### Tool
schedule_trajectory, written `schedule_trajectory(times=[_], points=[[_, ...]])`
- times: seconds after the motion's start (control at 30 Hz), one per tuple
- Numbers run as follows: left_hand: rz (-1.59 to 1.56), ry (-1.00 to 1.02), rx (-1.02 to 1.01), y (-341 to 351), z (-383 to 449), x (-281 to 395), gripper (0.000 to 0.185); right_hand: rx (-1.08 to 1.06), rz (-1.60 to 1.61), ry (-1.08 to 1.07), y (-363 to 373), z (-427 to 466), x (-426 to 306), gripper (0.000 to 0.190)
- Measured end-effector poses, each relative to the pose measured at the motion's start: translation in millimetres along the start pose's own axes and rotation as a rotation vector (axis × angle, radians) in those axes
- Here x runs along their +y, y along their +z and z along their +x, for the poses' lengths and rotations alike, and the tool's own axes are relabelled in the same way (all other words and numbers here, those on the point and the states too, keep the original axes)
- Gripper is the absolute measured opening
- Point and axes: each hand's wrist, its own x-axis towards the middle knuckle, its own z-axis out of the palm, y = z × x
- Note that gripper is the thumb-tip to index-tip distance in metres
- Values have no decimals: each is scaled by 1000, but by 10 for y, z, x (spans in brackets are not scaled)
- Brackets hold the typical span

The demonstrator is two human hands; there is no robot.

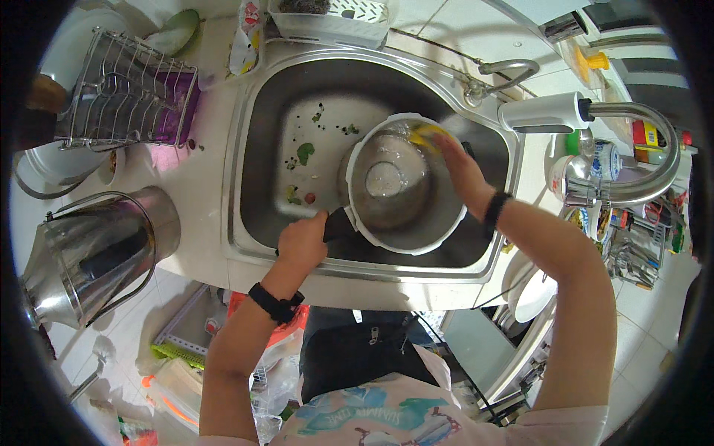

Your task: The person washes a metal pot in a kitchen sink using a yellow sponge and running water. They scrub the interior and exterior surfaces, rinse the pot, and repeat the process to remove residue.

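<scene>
A metal pot [410,206] with a lugged rim, like a pressure cooker's, is held tilted over the steel sink [268,167], its opening towards me. My left hand [303,238] grips the pot's black handle [340,224] near the sink's front edge. My right hand [460,167] reaches inside the pot's right wall, pressing a yellow sponge or cloth [428,135] against the inner side; the fingertips are partly hidden by it. Water or wet shine shows on the pot's inside. Green leaf scraps [305,153] and a small reddish bit [309,198] lie on the sink floor left of the pot.
A silver-and-white faucet head [541,113] and a thinner metal spout [510,69] reach in at the right. A wire rack [125,100] and a large metal can [111,251] with a bail handle stand left. A plastic basket [334,28] sits behind the sink.
</scene>
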Motion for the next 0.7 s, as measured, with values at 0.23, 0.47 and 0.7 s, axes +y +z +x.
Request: schedule_trajectory(times=[0.23, 0.47, 0.7], points=[[35, -68, -5, 1, -13, 52, 50, -614, -1173, -51, 486, -514, 758, 27], [-5, -22, -18, 50, 11, 28, 58, 55, 521, -236, 1146, 580, 633, 44], [-17, -52, -1, 105, 46, 53, 59, 31, -267, -250, 1457, 17, 828, 65]])
